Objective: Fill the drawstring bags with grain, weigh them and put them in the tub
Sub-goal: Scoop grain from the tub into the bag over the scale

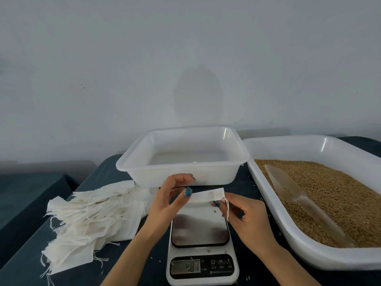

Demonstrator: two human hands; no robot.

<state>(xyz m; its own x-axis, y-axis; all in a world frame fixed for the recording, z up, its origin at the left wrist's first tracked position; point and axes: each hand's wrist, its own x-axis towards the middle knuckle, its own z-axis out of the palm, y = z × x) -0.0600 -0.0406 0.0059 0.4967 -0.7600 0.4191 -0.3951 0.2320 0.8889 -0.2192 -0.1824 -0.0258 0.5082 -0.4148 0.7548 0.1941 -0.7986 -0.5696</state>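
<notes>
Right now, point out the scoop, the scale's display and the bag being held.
scoop (283,182): head view, on its clear bowl.
scale display (186,266): head view, middle of the screen.
held bag (208,196): head view, middle of its cloth.

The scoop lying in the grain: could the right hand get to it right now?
Probably yes: the scoop lies uncovered on the grain, just right of the right hand, with only the tray wall between. It must first release the bag.

Flat drawstring bag (206,196) pinched between left hand (169,198) and right hand (245,218) (above the scale (201,263)).
</notes>
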